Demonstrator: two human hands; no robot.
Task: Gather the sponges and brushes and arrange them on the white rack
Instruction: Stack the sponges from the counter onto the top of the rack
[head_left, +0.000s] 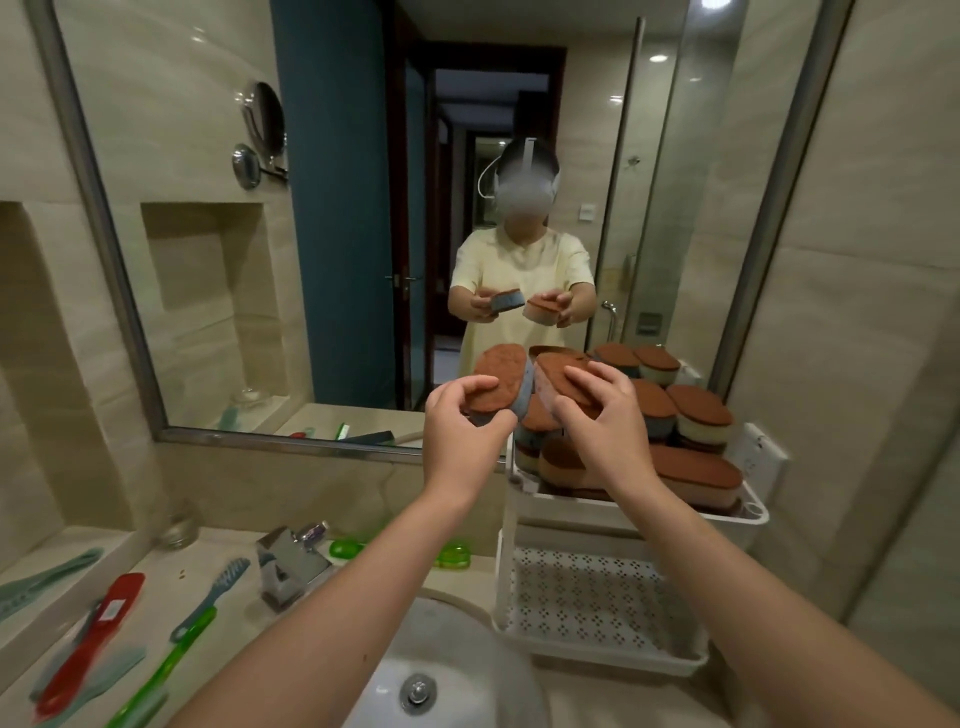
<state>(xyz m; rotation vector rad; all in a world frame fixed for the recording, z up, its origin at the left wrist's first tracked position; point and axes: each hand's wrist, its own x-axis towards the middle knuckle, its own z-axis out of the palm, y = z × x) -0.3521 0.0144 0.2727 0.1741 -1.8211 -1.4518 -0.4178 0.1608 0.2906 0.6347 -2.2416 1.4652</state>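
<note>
My left hand (462, 431) grips a brown-topped sponge with a grey-blue body (501, 376), raised in front of the mirror. Beside it my right hand (602, 421) holds a second brown-topped sponge with a pinkish body (558, 376), just left of the white rack's top tier (753, 512). Several brown-topped sponges (696, 415) are stacked on that tier. The perforated lower tier (587, 597) holds nothing. Brushes lie on the counter at the left: a teal one (215, 592), a green one (171, 660) and a red one (96, 629).
A round white sink (436, 680) sits below my arms with a chrome faucet (291, 564) behind it. Green soap dishes (452, 555) lie behind the faucet. A glass jar (179, 525) stands by the wall. A large mirror (363, 208) covers the wall ahead.
</note>
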